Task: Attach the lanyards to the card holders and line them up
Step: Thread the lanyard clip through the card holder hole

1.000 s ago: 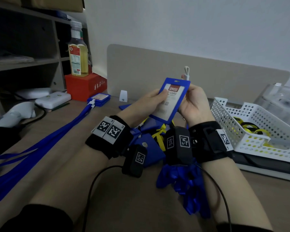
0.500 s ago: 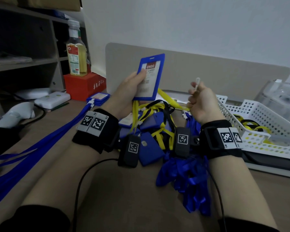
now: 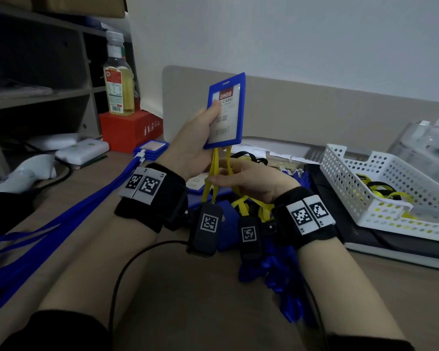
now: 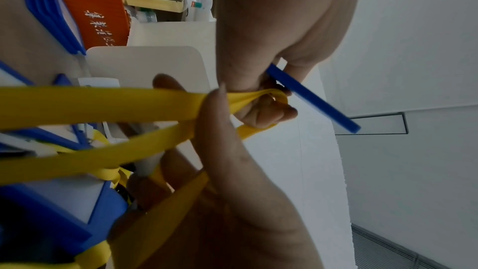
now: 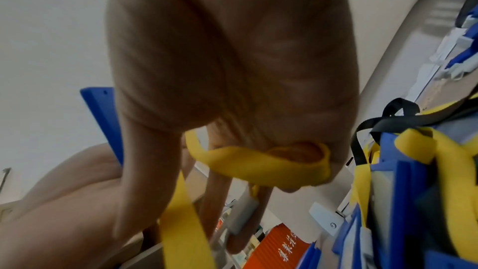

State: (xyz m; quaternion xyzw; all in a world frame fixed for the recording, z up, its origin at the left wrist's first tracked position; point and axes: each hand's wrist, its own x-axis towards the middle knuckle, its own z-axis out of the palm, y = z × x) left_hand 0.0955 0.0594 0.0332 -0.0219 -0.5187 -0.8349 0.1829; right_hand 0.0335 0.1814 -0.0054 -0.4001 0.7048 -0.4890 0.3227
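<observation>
My left hand point(image 3: 192, 145) has its grip closed on a blue plastic card holder with a clear window and a red-and-white insert point(image 3: 226, 111), thumb on the front face, holding it upright above the counter point(image 3: 188, 287) with its slot end on top. From the left wrist view, the lower fingers of that hand also bunch a fold of yellow flat-ribbon lanyard point(image 4: 248, 99) against the holder's bottom edge. My right hand point(image 3: 254, 181) sits just below, its grip narrow, fingers and thumb pinching the two yellow strands where they hang from the holder.

A second ago both hands were together on the holder; half a second ago the right hand was off to the side, raised with a small white clip. Now the holder is lifted higher and the right hand has come in under it to take the yellow ribbon. I judge that I am sorting the lanyard free of the tangle so its clip end can reach the slot; I cannot tell whether it is attached yet.

On the right, a white perforated plastic basket point(image 3: 340, 178) holds a loose heap of yellow and black lanyards. Beside it, a clear plastic container point(image 3: 428, 145); contents unreadable. On the counter under my wrists lies a pile of blue card holders and crumpled blue ribbon point(image 3: 284, 282). To the left, long blue lanyards point(image 3: 69, 214) stretch toward a stack of finished holders point(image 3: 151, 149), lined up.
</observation>
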